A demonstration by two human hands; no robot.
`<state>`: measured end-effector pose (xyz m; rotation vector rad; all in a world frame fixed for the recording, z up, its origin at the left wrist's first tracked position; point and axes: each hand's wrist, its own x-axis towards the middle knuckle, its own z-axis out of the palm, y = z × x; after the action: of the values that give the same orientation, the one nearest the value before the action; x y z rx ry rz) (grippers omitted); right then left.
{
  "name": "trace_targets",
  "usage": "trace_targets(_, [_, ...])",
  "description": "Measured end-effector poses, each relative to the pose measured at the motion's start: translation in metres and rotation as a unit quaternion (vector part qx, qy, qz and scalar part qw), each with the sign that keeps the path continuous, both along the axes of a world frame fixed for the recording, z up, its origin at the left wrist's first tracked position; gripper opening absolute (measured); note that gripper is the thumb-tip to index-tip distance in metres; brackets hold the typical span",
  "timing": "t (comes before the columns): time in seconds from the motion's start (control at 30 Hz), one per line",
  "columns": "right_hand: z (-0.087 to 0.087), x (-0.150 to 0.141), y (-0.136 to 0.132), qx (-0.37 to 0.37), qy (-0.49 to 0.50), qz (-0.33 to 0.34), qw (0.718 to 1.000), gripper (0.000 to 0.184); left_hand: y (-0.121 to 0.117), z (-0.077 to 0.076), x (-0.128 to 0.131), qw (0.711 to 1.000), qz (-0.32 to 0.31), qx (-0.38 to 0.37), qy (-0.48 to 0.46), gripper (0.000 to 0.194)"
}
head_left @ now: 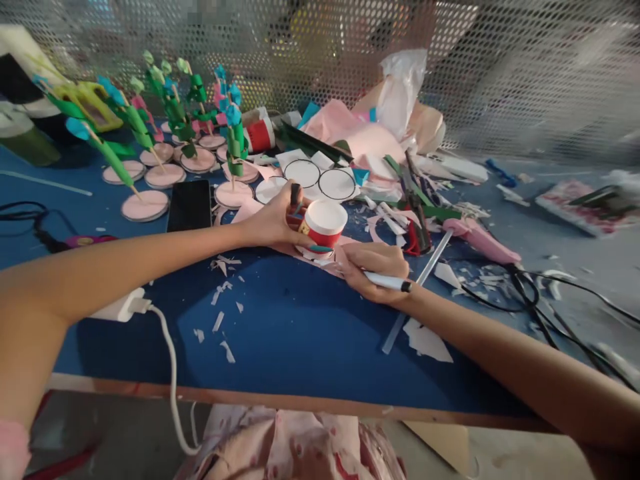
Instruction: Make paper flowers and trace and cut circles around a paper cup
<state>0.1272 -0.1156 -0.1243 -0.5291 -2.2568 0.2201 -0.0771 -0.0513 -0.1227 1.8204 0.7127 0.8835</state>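
Note:
My left hand (273, 220) is closed around a red and white paper cup (327, 230), pressing it down onto pale pink paper (290, 250). The cup stands with a white, flat round end facing up. A small black piece (295, 194) shows at my left fingers; what it is I cannot make out. In my right hand (377, 267) is a white marker (385, 280) with a black end, its tip close to the cup's lower edge. White paper circles with black outlines (303, 175) lie just behind the cup.
Pink discs carrying green paper-wrapped sticks (160, 175) stand at the back left, beside a phone (189, 205). A pink glue gun (483, 240) with its cord lies right, near a clear glue stick (420, 287). Paper scraps litter the blue table (295, 333). A white cable (170, 360) hangs over the front edge.

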Motion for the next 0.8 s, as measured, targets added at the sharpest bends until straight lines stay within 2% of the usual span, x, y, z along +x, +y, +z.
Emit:
trace_targets(0.1, [0.001, -0.004, -0.001, 0.054, 0.034, 0.037, 0.997, 0.031, -0.001, 0.0, 0.0, 1.0, 0.003, 0.002, -0.008, 0.069])
trace_targets(0.3, [0.002, -0.007, -0.001, 0.029, -0.013, 0.035, 0.999, 0.029, -0.001, -0.002, 0.001, 1.0, -0.002, -0.016, -0.018, 0.07])
trace_targets(0.5, [0.001, -0.006, 0.0, 0.049, -0.031, 0.046, 0.997, 0.025, -0.002, 0.003, 0.002, 0.999, 0.003, -0.031, -0.008, 0.074])
trace_targets(0.7, [0.005, 0.001, 0.001, -0.003, -0.032, 0.073, 0.997, 0.031, 0.001, 0.0, 0.001, 1.0, 0.016, 0.004, 0.008, 0.073])
trace_targets(0.8, [0.002, 0.009, 0.004, -0.028, -0.019, 0.046, 0.998, 0.032, 0.002, -0.003, 0.0, 1.0, 0.012, 0.005, 0.01, 0.071])
